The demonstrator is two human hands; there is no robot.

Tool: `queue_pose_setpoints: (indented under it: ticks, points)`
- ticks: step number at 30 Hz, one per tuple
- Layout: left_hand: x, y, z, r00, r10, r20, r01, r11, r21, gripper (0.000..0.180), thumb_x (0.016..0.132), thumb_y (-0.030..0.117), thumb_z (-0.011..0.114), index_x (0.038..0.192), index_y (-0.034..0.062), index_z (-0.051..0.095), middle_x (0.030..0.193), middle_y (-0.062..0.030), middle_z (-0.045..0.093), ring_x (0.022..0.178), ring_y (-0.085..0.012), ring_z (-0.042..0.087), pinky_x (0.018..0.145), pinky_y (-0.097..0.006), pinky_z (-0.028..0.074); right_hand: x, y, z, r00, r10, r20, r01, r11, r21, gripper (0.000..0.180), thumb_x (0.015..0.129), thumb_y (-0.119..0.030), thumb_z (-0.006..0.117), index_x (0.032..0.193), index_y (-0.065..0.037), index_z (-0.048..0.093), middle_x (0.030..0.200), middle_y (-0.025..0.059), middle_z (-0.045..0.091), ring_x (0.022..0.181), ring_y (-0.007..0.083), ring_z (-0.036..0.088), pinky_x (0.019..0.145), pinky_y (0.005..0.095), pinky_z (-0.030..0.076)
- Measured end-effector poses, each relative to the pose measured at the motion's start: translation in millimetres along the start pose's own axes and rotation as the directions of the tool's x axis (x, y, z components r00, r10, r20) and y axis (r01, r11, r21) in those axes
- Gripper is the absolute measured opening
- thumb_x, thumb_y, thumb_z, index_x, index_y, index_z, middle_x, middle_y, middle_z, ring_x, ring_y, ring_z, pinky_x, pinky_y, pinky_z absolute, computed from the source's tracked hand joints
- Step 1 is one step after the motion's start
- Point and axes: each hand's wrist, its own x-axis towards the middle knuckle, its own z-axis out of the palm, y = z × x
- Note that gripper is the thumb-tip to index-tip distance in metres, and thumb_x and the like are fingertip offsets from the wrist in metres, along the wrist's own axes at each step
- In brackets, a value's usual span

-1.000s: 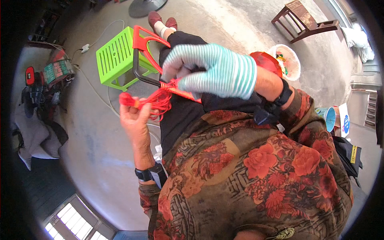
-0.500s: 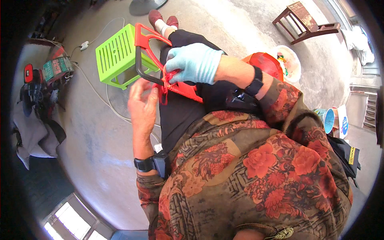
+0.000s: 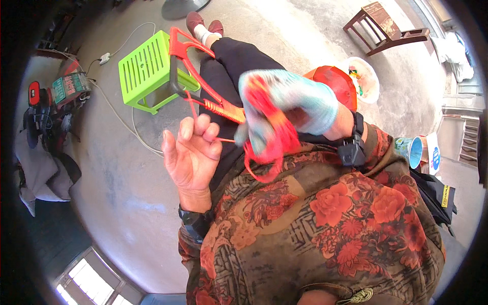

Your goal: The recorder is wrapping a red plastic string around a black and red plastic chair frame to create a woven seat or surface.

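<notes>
My right hand [image 3: 290,104], in a light blue knit glove and blurred by motion, closes on a loose bundle of red cord [image 3: 272,127] above my lap; a loop hangs below it. A thin strand runs from the bundle to my bare left hand [image 3: 193,150]. That hand is palm up, its fingers curled on the strand, the thumb apart. From there the strand goes up to a red frame [image 3: 198,68] with a dark curved bar [image 3: 174,76], lying across my legs. Orange-red cord is wound in tight turns along one of its lower bars [image 3: 222,108].
A green plastic stool [image 3: 147,71] stands left of my legs, with a white cable [image 3: 119,114] on the floor beside it. On the right are a red container [image 3: 338,84], a white tub [image 3: 368,79] and a wooden chair [image 3: 386,30].
My right hand has pulled back from the frame toward my body and right, drawing the cord bundle with it. The left hand has turned palm up and moved slightly right.
</notes>
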Motion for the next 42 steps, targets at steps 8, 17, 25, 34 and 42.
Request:
queue_pose_setpoints:
  ticks: [8,17,25,34,42]
  points:
    - [-36,-8,-25,0.921,-0.090,-0.379,0.120,0.991,0.055,0.029,0.098,0.031,0.047,0.106,0.0045,0.054,0.077,-0.0039,0.048,0.068,-0.0144,0.047,0.052,-0.025,0.043,50,57,-54,0.945,-0.269,-0.184,-0.159,0.111,-0.981,0.041,0.081,-0.039,0.066,0.105,-0.006,0.061,0.085,0.0149,0.067,0.079,0.0315,0.066,0.076,0.0398,0.051]
    - [-64,-8,-19,0.921,-0.015,-0.388,0.214,0.853,0.475,0.016,0.097,0.017,0.052,0.089,0.0030,0.053,0.056,0.0057,0.034,0.044,-0.0028,0.027,0.037,-0.018,0.024,64,49,-62,0.849,0.074,-0.523,-0.378,0.777,-0.504,0.036,0.095,-0.036,0.049,0.106,-0.004,0.062,0.060,-0.0023,0.046,0.050,0.0101,0.045,0.057,0.0276,0.046]
    - [-46,12,-12,0.987,0.156,-0.026,-0.139,0.932,0.336,0.020,0.095,0.021,0.050,0.096,0.0015,0.054,0.078,-0.0078,0.055,0.061,-0.0158,0.051,0.043,-0.021,0.040,29,-29,-108,0.598,-0.439,-0.671,0.222,0.895,-0.388,0.041,0.097,-0.037,0.045,0.101,0.000,0.062,0.071,0.0105,0.063,0.064,0.0236,0.062,0.065,0.0369,0.052]
    - [21,18,-23,0.893,0.383,-0.235,-0.101,0.681,0.725,0.036,0.089,0.001,0.056,0.125,0.0042,0.053,0.122,-0.0083,0.058,0.092,-0.0158,0.060,0.063,-0.024,0.050,86,-5,-50,0.795,-0.555,-0.244,-0.403,-0.183,-0.897,0.036,0.087,-0.045,0.053,0.102,-0.014,0.064,0.093,0.0187,0.064,0.078,0.0353,0.064,0.076,0.0433,0.050]
    - [32,2,-40,0.862,0.380,-0.335,-0.063,0.737,0.673,0.027,0.091,0.011,0.059,0.117,0.0033,0.057,0.100,-0.0034,0.063,0.079,-0.0111,0.060,0.058,-0.024,0.048,97,31,-46,0.911,-0.218,-0.349,-0.202,0.503,-0.841,0.055,0.081,-0.037,0.068,0.121,-0.001,0.055,0.113,0.0149,0.061,0.100,0.0233,0.061,0.089,0.0316,0.047]
